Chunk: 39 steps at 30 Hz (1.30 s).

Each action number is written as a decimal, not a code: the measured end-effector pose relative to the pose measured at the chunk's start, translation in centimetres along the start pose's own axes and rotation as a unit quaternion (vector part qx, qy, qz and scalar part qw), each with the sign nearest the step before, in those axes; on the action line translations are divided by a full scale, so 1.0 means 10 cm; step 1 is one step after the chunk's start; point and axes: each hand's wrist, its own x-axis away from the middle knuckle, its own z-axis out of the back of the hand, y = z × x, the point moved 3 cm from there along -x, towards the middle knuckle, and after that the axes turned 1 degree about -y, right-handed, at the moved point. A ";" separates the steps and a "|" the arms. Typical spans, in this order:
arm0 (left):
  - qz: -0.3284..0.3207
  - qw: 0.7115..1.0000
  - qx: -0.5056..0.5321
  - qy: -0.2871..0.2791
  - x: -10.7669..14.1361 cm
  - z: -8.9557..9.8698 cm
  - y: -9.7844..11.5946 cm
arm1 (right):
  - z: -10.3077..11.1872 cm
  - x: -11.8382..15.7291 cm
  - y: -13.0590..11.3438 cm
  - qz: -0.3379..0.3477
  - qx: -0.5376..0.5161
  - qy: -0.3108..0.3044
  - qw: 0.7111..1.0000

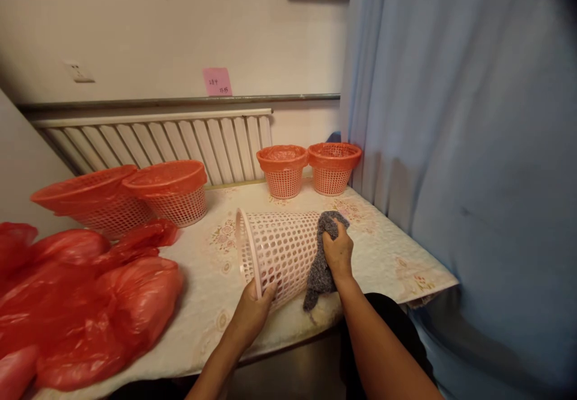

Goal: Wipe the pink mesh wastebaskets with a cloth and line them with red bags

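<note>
A pale pink perforated plastic basket (286, 247) lies on its side over the front part of the table, its open mouth facing left. My left hand (253, 313) grips the rim at the lower left, thumb on the outside and the other fingers hidden. At the basket's right end, my right hand (338, 250) is closed on a dark grey cloth (321, 274) and presses it against the base. Part of the cloth hangs down below the basket.
Two baskets lined with red bags, one of them (283, 172), stand at the back; two more, including one (180, 199), stand at the left. Red plastic bags (90, 304) cover the table's left front. A blue curtain (442, 148) hangs along the right side.
</note>
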 end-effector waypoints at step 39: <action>-0.046 0.992 -0.111 -0.040 0.03 0.03 -0.29 | -0.19 0.32 -0.51 0.181 -0.105 -0.124 0.970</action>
